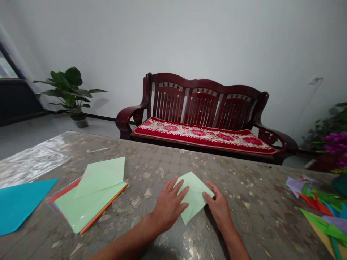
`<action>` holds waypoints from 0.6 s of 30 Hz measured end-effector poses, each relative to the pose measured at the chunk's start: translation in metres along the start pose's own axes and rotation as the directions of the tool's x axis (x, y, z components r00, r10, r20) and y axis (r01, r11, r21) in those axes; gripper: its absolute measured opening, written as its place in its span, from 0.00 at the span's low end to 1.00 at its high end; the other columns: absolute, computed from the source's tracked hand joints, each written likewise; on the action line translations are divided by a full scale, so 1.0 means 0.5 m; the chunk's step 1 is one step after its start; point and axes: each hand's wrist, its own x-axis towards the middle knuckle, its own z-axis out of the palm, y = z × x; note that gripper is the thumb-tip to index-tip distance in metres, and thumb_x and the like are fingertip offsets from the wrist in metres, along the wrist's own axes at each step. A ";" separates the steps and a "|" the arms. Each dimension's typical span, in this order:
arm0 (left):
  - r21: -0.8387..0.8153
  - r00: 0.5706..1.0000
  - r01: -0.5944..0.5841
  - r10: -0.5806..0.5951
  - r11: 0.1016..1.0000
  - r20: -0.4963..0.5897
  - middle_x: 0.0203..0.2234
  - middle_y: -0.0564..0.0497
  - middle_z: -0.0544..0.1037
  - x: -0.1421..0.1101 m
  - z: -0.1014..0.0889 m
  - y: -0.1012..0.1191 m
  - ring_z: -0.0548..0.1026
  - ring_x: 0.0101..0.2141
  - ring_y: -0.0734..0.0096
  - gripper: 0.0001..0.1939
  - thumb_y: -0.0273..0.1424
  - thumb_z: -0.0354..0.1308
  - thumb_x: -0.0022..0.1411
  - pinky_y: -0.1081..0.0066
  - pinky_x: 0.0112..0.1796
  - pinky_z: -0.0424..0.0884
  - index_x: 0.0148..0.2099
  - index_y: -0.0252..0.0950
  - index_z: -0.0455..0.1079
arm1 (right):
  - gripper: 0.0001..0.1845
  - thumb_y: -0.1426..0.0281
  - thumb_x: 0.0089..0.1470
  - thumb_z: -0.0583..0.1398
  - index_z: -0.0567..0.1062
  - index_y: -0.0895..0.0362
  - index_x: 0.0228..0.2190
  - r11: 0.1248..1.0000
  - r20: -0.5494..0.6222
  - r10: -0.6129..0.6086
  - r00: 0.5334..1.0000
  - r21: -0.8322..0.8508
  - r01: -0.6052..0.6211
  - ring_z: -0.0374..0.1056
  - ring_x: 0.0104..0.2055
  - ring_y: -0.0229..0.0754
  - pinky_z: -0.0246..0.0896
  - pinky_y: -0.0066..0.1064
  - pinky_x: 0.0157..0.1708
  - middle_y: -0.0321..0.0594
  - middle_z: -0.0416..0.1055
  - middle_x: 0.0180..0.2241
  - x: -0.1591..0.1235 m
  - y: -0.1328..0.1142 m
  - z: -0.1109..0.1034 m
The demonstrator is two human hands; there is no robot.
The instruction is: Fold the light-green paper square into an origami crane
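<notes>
A pale green sheet of folding paper (193, 195) lies on the table between my hands, turned so that one corner points away from me. Creases run across its surface. My left hand (169, 206) rests on the sheet's left side with the fingers spread. At the right corner, my right hand (218, 206) pinches the paper's edge between thumb and fingers.
Left of my hands lies a stack of coloured paper (89, 209) with a loose green sheet (104, 175) on top. A blue sheet (24, 202) is at far left. Folded paper pieces (322, 202) lie at right. Behind the patterned table (151, 162) stands a wooden bench (200, 104).
</notes>
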 end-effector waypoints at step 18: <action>0.042 0.996 -0.022 0.019 0.999 0.084 0.64 0.42 0.62 -0.008 0.033 -0.002 0.54 0.65 0.46 0.31 0.46 0.57 0.64 0.45 0.62 0.54 0.65 0.43 0.60 | 0.34 0.58 0.46 0.60 0.73 0.62 0.52 0.999 -0.043 -0.019 0.999 -0.043 0.017 0.68 0.26 0.42 0.65 0.31 0.27 0.41 0.78 0.34 -0.007 -0.018 0.001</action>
